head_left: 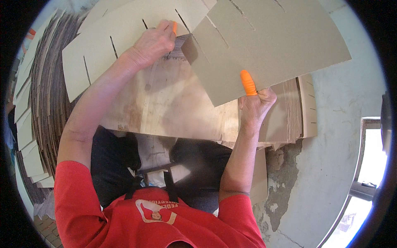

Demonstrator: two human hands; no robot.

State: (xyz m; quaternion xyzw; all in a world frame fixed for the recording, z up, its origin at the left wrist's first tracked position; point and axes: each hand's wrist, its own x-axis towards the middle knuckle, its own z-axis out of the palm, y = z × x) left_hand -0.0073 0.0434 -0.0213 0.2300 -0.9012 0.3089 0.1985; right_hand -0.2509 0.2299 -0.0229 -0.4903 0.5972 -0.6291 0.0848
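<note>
My right hand grips the near edge of a grey-beige cardboard sheet with cut slots. Its thumb, in an orange finger cot, presses on the face, and the other fingers are mostly hidden beneath. The sheet is raised and tilted above the wooden board. Farther left, my left hand is closed at the edge of a paler slotted cardboard sheet, with another orange cot on a digit. The two sheets overlap near the top; whether they touch there I cannot tell.
Tall stacks of cardboard pieces stand along the left. Another stack sits at the board's right, beside a wall with peeling plaster. A window is at far right. My legs are below the board's near edge.
</note>
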